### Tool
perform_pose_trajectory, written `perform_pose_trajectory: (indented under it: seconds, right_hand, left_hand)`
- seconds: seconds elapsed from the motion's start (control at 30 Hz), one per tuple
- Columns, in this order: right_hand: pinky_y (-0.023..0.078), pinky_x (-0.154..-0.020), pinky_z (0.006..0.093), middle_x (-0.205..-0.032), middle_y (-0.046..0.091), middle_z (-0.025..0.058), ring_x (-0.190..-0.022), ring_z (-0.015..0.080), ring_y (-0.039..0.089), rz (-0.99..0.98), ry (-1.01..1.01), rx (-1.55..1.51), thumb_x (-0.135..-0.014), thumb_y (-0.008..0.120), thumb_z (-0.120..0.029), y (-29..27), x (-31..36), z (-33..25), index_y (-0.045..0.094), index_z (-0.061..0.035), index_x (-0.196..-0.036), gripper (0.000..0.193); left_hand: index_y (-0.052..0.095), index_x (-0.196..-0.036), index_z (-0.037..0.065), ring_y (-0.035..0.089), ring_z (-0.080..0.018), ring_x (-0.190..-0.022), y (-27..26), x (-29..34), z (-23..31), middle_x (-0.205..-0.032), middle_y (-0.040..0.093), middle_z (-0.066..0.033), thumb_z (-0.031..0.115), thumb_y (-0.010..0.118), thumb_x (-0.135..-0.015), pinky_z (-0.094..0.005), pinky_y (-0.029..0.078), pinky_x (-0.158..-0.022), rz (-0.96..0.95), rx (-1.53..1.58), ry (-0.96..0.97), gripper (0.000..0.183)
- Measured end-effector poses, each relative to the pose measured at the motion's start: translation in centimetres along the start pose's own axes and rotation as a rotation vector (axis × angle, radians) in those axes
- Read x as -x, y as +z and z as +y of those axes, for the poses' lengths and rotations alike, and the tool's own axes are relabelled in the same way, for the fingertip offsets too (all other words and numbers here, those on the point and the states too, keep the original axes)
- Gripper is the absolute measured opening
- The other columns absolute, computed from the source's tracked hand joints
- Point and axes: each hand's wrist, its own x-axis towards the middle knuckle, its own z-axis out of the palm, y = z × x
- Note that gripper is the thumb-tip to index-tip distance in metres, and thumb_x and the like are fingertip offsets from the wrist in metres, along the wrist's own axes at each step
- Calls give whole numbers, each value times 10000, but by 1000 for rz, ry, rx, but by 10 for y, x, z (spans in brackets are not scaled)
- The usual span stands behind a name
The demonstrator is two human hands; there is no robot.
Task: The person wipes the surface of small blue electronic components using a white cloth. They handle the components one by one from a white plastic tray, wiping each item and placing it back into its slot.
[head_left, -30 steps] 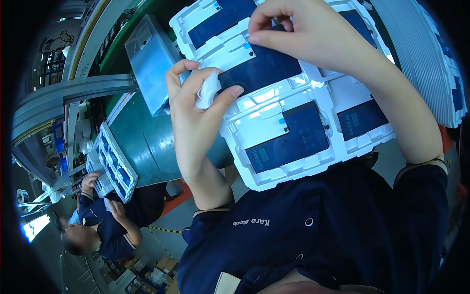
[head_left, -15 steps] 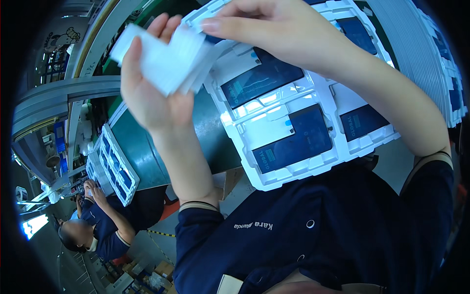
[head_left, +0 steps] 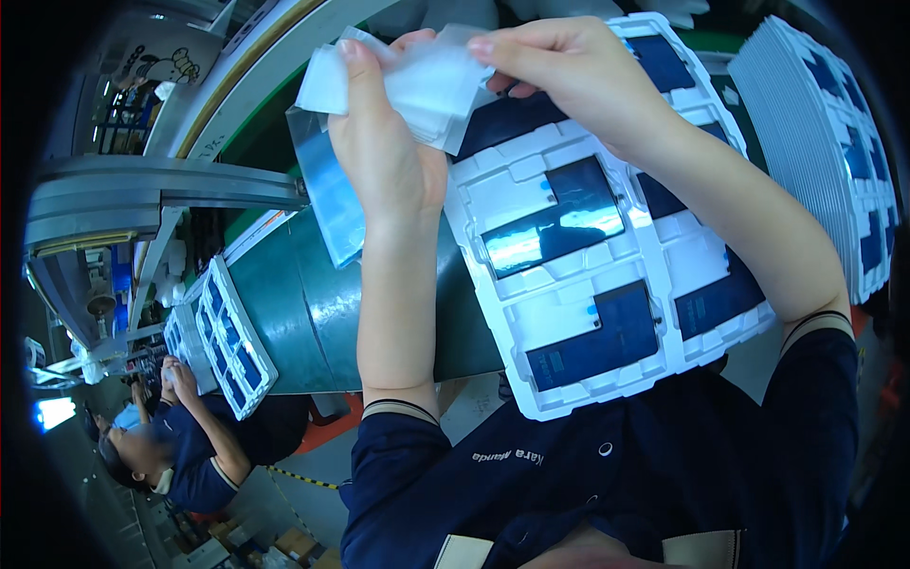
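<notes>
A fanned stack of thin translucent plastic sheets (head_left: pixel 422 90) is gripped in my left hand (head_left: pixel 384 142), thumb on top. My right hand (head_left: pixel 578 81) pinches the right corner of a sheet between thumb and fingertips. Below my hands lies a white moulded tray (head_left: pixel 531 403) with several dark, flat, L-shaped batteries in its pockets. One battery (head_left: pixel 559 223) reflects light in a bright patch, and another battery (head_left: pixel 597 337) sits in the pocket nearest my body. My right hand and forearm cover part of the tray's far side.
A tall stack of similar white trays (head_left: pixel 801 142) stands at the right. Beside my left wrist, a clear bluish plastic bag (head_left: pixel 327 190) lies on the green work surface (head_left: pixel 275 275). Further left, a co-worker (head_left: pixel 199 446) sits by another filled tray (head_left: pixel 232 337).
Both hands and the sheets appear further right and higher, and the tray appears lower. My right fingers have drawn a sheet's corner out to the right. The bluish bag has come into sight.
</notes>
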Motion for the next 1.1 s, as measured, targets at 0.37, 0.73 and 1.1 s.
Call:
perform_pose_trajectory:
  seconds: [0.37, 0.73, 1.1]
  right_hand:
    - [492, -851, 257, -976, 668, 31, -906, 94, 618, 19, -8, -41, -878, 691, -181, -61, -18, 18, 660, -55, -1053, 218]
    - [480, -723, 213, -856, 654, 12, -779, 81, 601, 4, 33, 34, -860, 699, -155, -59, -16, 22, 670, -40, -987, 174]
    - [517, -674, 232, -822, 656, 82, -718, 137, 622, -138, -17, 527, -773, 742, -83, -30, -3, 6, 696, -4, -997, 242]
  left_hand:
    - [702, -1032, 29, 625, -250, -924, -26, 3, 20, -1068, 588, -109, 158, 696, -775, -323, 491, -782, -582, -1460, 73, 288]
    - [662, -836, -20, 576, -139, -724, -24, -13, 55, -805, 624, -90, 116, 768, -750, -279, 458, -660, -858, -1134, -258, 193]
    - [656, -740, 8, 654, -244, -986, -55, -21, 60, -1149, 650, -190, 26, 785, -671, -336, 474, -788, -1204, -945, -96, 148]
